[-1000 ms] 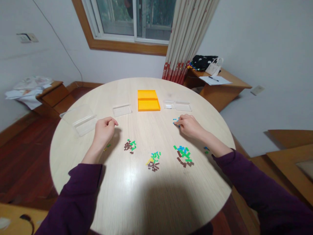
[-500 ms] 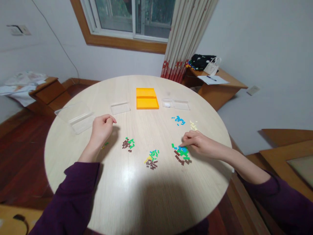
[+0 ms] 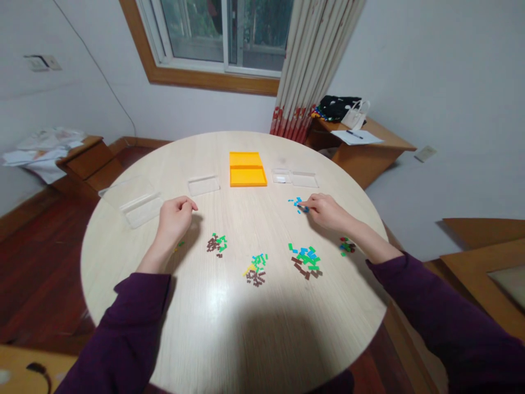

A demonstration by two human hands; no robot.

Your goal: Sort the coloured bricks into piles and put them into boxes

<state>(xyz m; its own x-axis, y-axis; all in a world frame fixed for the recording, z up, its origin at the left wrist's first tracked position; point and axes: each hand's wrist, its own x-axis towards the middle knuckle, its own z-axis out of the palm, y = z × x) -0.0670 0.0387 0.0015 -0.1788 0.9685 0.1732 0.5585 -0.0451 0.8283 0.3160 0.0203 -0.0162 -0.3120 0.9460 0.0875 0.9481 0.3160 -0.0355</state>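
Observation:
My right hand point(image 3: 326, 210) reaches over a cluster of small blue toy bricks point(image 3: 296, 202) at the right of the round table, its index finger stretched down onto them and the other fingers curled. No brick shows clearly in its grasp. At left, my left hand point(image 3: 176, 216) rests closed near the tabletop, thumb against bent fingers; anything inside is hidden. Small yellow and green pieces point(image 3: 179, 246) lie by its wrist. Nearer me are a brown and green cluster point(image 3: 216, 244), a green, brown and yellow one point(image 3: 256, 269), and a larger blue, green and brown one point(image 3: 307, 261).
An orange case point(image 3: 248, 176) lies open at the table's far side. Clear plastic boxes flank it: one at left point(image 3: 204, 185), a hinged pair at right point(image 3: 303, 179), and a larger one point(image 3: 141, 210) beyond my left hand. Red, green and dark bricks point(image 3: 347, 246) lie under my right forearm.
My right hand has moved from the larger blue, green and brown cluster away from me to the blue bricks. My left hand stays closed in place. The view has shifted slightly.

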